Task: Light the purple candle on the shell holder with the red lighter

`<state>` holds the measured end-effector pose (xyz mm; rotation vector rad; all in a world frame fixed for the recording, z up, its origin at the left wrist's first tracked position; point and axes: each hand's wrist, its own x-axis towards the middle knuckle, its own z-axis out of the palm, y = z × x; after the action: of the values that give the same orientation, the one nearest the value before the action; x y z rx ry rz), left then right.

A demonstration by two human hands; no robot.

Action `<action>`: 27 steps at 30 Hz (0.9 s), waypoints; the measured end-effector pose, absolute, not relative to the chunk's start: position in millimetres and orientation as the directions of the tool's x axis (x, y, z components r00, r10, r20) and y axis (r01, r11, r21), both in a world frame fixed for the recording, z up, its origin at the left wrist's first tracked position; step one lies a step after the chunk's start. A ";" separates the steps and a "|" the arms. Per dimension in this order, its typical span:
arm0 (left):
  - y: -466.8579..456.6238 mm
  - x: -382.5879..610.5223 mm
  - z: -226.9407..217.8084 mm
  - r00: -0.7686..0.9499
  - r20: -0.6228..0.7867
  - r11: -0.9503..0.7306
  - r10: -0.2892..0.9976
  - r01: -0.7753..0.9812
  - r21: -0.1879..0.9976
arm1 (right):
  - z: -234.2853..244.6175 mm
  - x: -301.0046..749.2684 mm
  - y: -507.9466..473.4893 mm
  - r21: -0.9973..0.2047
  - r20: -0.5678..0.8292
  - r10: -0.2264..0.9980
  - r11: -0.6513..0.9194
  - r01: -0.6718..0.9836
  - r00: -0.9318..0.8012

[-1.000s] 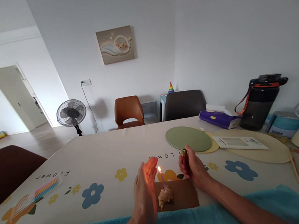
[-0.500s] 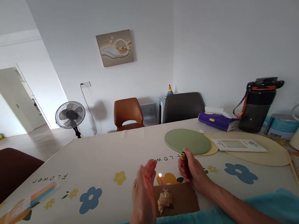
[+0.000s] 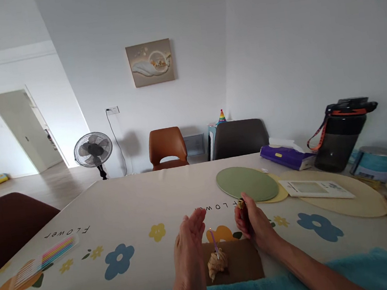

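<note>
candle [image 3: 214,242] upright in pastry [image 3: 217,264] | left hand [image 3: 188,245] released beside | right hand [image 3: 255,222] grip grasping lighter [image 3: 241,208]

The left hand [image 3: 187,245] stands on edge just left of the candle [image 3: 213,240], walling that side. The right hand [image 3: 255,222], wrapped around a lighter [image 3: 241,207], blocks the right. Between them a narrow gap opens toward the far table. Left of the hands the tablecloth [image 3: 133,205] lies open as far as the candle pack [image 3: 47,257]. To the right, mats [image 3: 248,183], a frame [image 3: 315,186] and a bottle [image 3: 338,137] crowd the way.
</note>
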<state>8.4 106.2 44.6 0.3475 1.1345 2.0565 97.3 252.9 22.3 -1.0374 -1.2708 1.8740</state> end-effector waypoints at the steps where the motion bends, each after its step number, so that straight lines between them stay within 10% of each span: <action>1: 106.4 8.4 44.8 -0.685 -0.117 -0.329 0.719 -0.484 0.811 | 22.5 97.1 252.8 -0.941 -0.258 0.837 -0.332 -0.073 -0.482; 27: 99.8 7.4 54.5 -0.669 -0.106 -0.338 0.735 -0.498 0.799 | 50.0 89.1 212.3 -0.992 -0.077 0.807 -0.005 0.124 -0.585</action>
<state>7.4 99.8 54.5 0.3526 1.0965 2.0562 89.1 212.3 50.0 -0.9638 -1.7362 1.6390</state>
